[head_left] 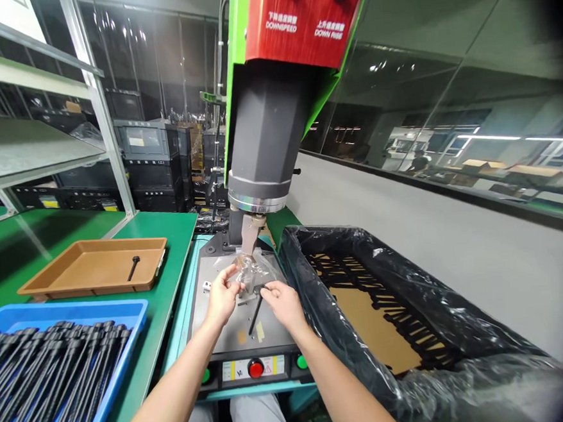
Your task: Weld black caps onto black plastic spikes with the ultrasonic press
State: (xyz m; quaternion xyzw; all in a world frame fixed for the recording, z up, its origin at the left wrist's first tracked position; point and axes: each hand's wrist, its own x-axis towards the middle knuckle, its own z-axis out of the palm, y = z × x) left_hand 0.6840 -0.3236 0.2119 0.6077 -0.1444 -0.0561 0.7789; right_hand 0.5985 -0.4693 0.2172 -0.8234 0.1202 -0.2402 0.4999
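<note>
My right hand (284, 306) pinches a thin black plastic rod with a wider head (255, 317) near its top end. The rod slants down over the grey metal plate (222, 331) of a press-like machine. My left hand (221, 297) is at the left side of a small fixture wrapped in clear plastic film (253, 271), thumb and forefinger apart, and I see nothing held in it. Directly above the fixture stands the machine's metal horn (251, 234), its tip close to the film. What sits inside the fixture is hard to make out.
A blue tray (141, 311) of several black rods stands at left, with a brown tray (94, 289) holding one rod behind it. At right is a bin lined with black plastic (316, 298), with cardboard and rows of black parts. A red button (255, 368) fronts the machine.
</note>
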